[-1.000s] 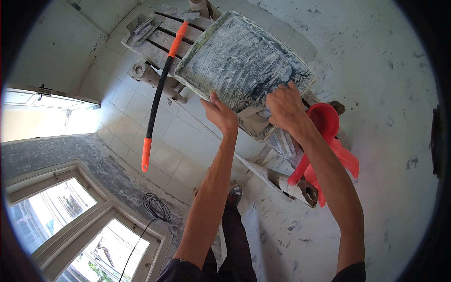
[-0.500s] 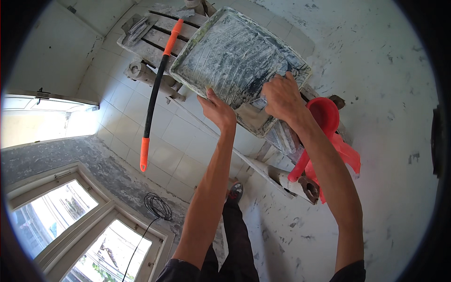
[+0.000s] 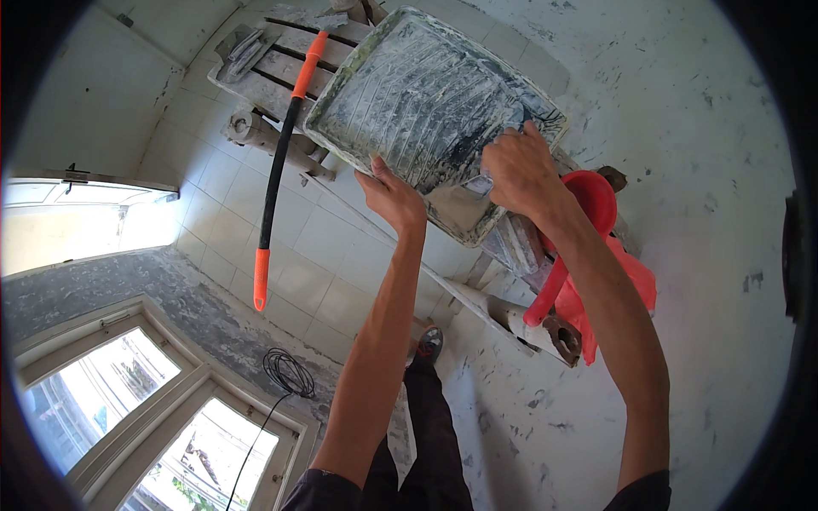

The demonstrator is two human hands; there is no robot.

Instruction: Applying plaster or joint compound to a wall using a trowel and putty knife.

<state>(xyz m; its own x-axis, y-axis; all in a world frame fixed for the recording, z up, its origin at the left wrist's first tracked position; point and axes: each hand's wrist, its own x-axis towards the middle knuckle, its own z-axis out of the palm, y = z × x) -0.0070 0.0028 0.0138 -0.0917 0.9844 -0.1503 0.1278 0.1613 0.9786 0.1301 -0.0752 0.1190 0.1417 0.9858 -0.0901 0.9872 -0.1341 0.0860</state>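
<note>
red funnel [image 3: 594, 198] crowding tray [image 3: 426, 102] right, pole [image 3: 277, 170] left

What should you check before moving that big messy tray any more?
1. Left hand on the near edge of the paint tray: ok.
2. Right hand gripping the tray's corner: ok.
3. Tray level: not ok, it looks tilted.
4. Wet paint inside that might spill: cannot tell.
5. Orange-and-black pole away from the tray: not ok, it lies right beside it.
6. Red funnel away from the right arm: not ok, it is close.
</note>
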